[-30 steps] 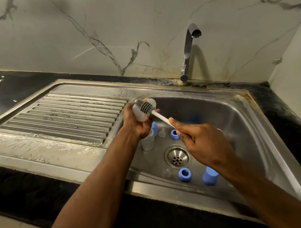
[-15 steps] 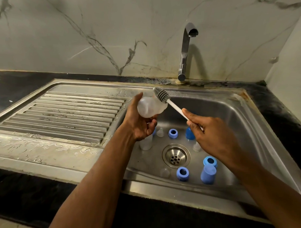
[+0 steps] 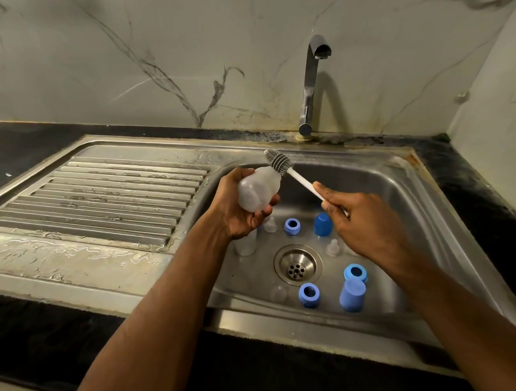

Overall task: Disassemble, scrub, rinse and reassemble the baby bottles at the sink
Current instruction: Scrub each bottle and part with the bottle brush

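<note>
Now, left hand point(image 3: 235, 212): gripped bottle point(image 3: 258, 189), base toward camera.
Right hand point(image 3: 364, 228): clenched on brush point(image 3: 281, 164) handle.
Brush head: outside bottle, at its neck.
Sink point(image 3: 426, 207): blue rings and caps.

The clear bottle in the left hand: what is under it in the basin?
Below the held bottle stands another clear bottle, with a clear teat beside it. The left hand covers that bottle's top.

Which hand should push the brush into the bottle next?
Right. The right hand already grips the brush by its white handle, bristles at the bottle's mouth. The left hand is busy holding the clear bottle.
</note>
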